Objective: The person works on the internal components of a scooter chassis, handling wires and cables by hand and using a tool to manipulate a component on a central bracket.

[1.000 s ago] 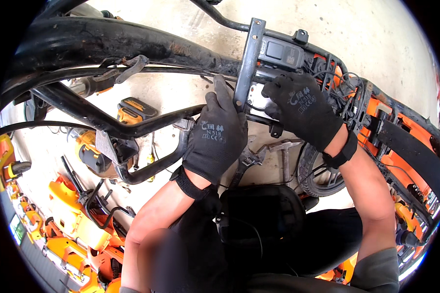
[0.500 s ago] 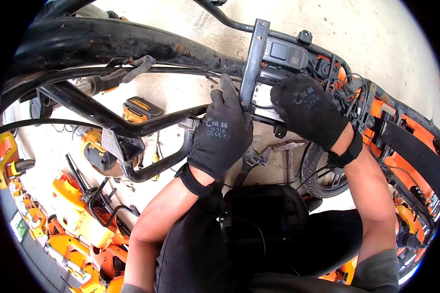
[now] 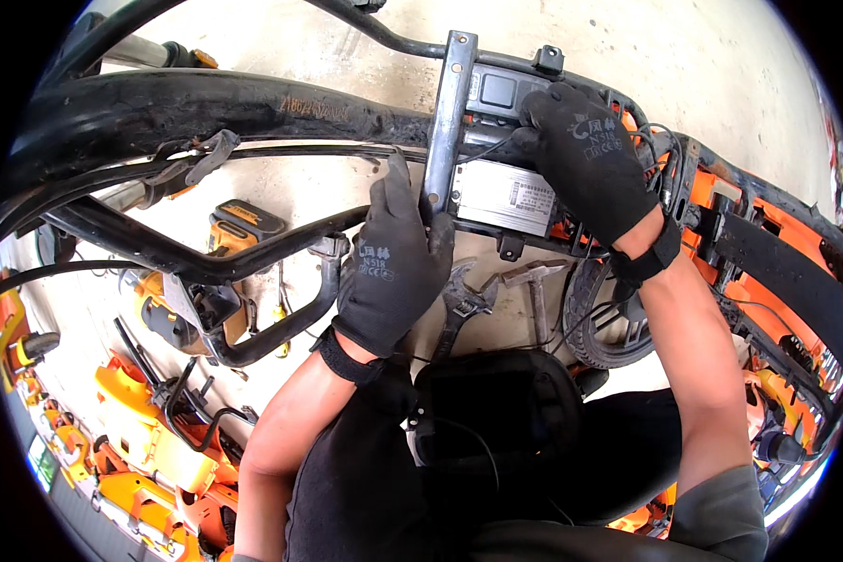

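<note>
My right hand (image 3: 585,159), in a black work glove, is closed in a pinch around a thin black cable (image 3: 485,153) above the vehicle frame. Below it a silver metal box with a printed label (image 3: 506,199) lies in the frame, beside a black box-shaped unit (image 3: 492,91). My left hand (image 3: 391,267), gloved alike, rests against the lower end of a flat metal crossbar (image 3: 450,108). Its index finger stretches up to the black cables (image 3: 309,152) under the thick black tube (image 3: 225,108); the thumb lies apart by the bar's end.
An adjustable wrench (image 3: 464,302) and a hammer (image 3: 537,290) lie on the floor below the frame, left of a small wheel (image 3: 609,323). A yellow-and-black tool battery (image 3: 244,223) sits at left. Orange body panels (image 3: 150,412) fill the lower left. Loose cables (image 3: 667,155) cross the right side.
My right hand has lifted up and away from the silver box, uncovering its label, with the thin cable in its fingers. The whole view has shifted; my left hand stays by the crossbar.
</note>
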`<action>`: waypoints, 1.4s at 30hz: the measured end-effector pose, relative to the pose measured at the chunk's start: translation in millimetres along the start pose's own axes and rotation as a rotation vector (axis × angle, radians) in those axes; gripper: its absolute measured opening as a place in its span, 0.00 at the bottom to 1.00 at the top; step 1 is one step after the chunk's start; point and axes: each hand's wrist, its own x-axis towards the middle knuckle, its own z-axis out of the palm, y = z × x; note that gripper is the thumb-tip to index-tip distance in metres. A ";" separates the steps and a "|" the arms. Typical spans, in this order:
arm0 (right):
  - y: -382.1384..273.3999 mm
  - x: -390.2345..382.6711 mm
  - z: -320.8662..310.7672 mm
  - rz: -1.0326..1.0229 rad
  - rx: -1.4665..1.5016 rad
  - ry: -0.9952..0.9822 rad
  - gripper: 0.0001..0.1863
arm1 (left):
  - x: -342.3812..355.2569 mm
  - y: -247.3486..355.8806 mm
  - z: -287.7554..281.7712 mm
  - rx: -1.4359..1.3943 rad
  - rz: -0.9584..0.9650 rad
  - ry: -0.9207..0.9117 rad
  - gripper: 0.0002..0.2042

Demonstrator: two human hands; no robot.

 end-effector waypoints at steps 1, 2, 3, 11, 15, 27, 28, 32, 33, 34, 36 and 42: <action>-2.3 1.5 -2.4 0.026 0.019 -0.015 0.14 | 0.5 -1.1 0.1 0.012 0.007 0.014 0.35; -3.9 1.1 -1.8 0.018 0.011 0.008 0.14 | 1.3 -2.9 -0.1 0.025 0.014 0.029 0.33; -5.2 0.5 -1.4 0.011 0.003 0.033 0.14 | 2.1 -4.0 -0.4 0.038 0.023 0.043 0.32; 11.1 5.0 12.8 0.004 0.044 0.075 0.14 | -0.3 -3.8 3.4 0.316 0.135 0.005 0.28; 10.6 4.0 -1.7 0.073 0.137 -0.074 0.16 | -1.0 8.8 -0.8 0.065 -0.103 -0.115 0.28; 21.8 -12.1 0.7 0.015 0.030 0.005 0.11 | 13.0 -15.3 16.0 -0.136 -0.191 0.045 0.20; 23.7 -12.9 2.8 0.000 0.025 0.018 0.10 | 16.2 -15.6 18.5 -0.127 -0.210 0.061 0.20; 24.8 -12.6 4.6 -0.001 0.001 -0.051 0.10 | 24.6 -12.8 27.7 -0.065 -0.233 0.108 0.23; 22.3 -12.5 1.5 0.004 -0.017 -0.069 0.10 | 25.2 -11.8 28.9 -0.059 -0.218 0.125 0.22; 20.3 -12.9 -0.3 0.008 -0.035 -0.088 0.10 | 25.1 -11.3 28.8 -0.052 -0.202 0.141 0.22; 21.2 -15.7 1.3 -0.020 0.010 -0.070 0.10 | 22.9 -6.7 20.4 -0.099 -0.264 0.039 0.26; -17.0 7.6 -5.8 -0.043 0.114 0.151 0.18 | 3.1 0.4 -5.6 -0.398 -0.490 -0.090 0.30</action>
